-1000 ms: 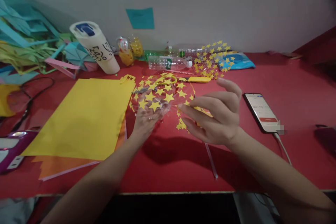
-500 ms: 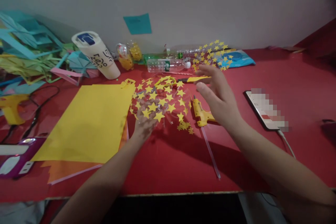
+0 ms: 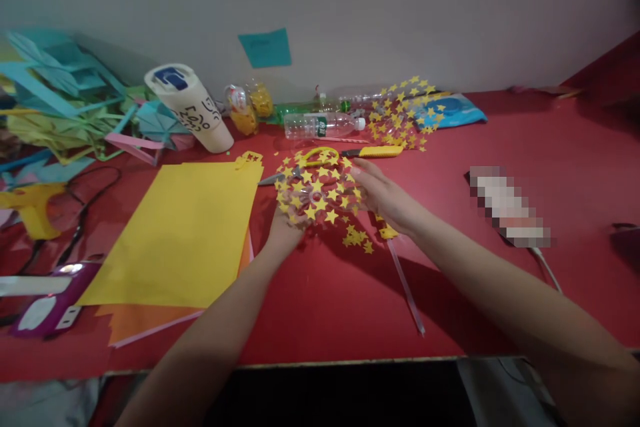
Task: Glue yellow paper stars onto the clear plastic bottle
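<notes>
A clear plastic piece covered in yellow paper stars [image 3: 317,195] is held up over the table, between my hands. My left hand [image 3: 288,229] grips it from below at the left, its fingers partly hidden behind the stars. At its right edge, my right hand [image 3: 384,199] has its fingers closed around the rim. Below that hand lies a yellow hot glue gun [image 3: 388,233], mostly covered, with a clear glue stick [image 3: 407,290] out of its back. Loose yellow stars [image 3: 357,238] lie beside it. Behind the held piece are yellow-handled scissors [image 3: 273,179] and a yellow utility knife [image 3: 380,151].
Yellow paper sheets [image 3: 170,233] lie at left, near a purple power strip [image 3: 55,307] and another glue gun [image 3: 37,207]. A white tumbler [image 3: 200,113], plastic bottles [image 3: 325,125] and a second starred piece [image 3: 403,113] line the back. A phone [image 3: 510,207] lies right.
My right hand has come down and left from above the glue gun to the starred plastic piece and closed on its right edge. The piece has turned slightly in my left hand.
</notes>
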The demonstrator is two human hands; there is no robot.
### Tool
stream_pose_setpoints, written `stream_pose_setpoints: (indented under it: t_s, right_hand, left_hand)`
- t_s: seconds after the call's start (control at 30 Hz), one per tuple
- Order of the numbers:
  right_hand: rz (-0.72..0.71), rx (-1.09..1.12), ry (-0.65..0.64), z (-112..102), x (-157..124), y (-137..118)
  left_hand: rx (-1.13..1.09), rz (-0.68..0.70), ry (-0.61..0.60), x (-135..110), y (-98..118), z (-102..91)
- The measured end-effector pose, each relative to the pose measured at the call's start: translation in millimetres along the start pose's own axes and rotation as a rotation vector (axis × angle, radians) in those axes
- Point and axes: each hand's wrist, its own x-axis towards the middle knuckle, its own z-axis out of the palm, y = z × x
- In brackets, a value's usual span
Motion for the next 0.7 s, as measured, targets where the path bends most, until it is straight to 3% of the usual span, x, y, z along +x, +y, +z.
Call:
stream_pose_setpoints:
  t_s: [0.23, 0.43, 0.6, 0.7]
  right_hand:
    - [-0.052, -0.163, 0.051, 8, 17, -3]
    - [-0.081, -0.253, 0.06, 9, 13, -1]
    - [-0.12, -0.33, 0.087, 5, 12, -1]
    - [-0.22, -0.457, 0.143, -2, 13, -3]
  left_hand:
    - [0.192, 0.038, -0.116, -2, 17, -8.3]
    - [0.281, 0.052, -0.153, 0, 32, -30.3]
    - [0.407, 0.28, -0.043, 5, 35, -42.0]
    - [0.511, 0.562, 0.126, -5, 44, -35.8]
